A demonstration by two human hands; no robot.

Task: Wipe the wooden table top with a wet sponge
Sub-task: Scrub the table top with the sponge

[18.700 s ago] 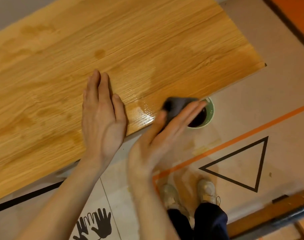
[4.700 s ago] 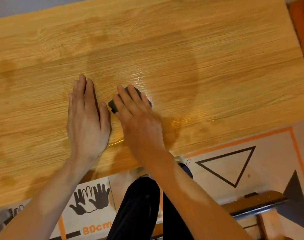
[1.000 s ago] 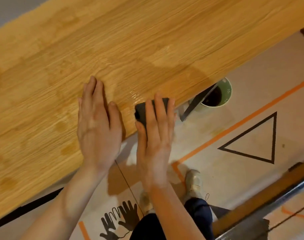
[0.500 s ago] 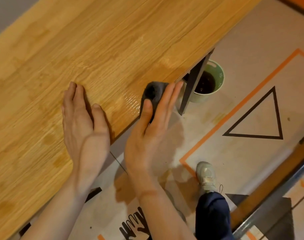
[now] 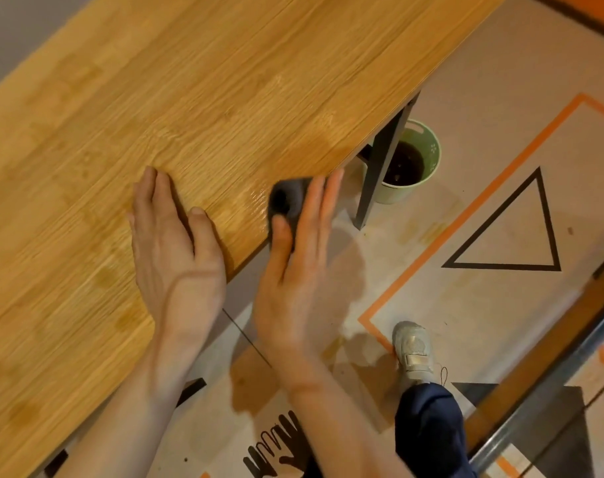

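Note:
The wooden table top (image 5: 207, 98) runs diagonally across the view, with a shiny wet patch near its front edge. My left hand (image 5: 174, 250) lies flat on the wood, fingers together, holding nothing. My right hand (image 5: 293, 267) holds a dark grey sponge (image 5: 286, 200) between thumb and straight fingers at the table's front edge, just right of the wet patch. The sponge is partly over the edge and partly covered by my fingers.
A green bucket (image 5: 428, 157) with dark water stands on the floor behind a black table leg (image 5: 379, 167). On the floor are an orange tape line (image 5: 466, 215), a black triangle mark (image 5: 510, 267) and my shoe (image 5: 414, 350). A metal-and-wood rail (image 5: 548, 384) crosses the lower right.
The view has tilted further. My right hand has turned onto its side and drawn the sponge to the table's front edge. My left hand stays flat on the wood.

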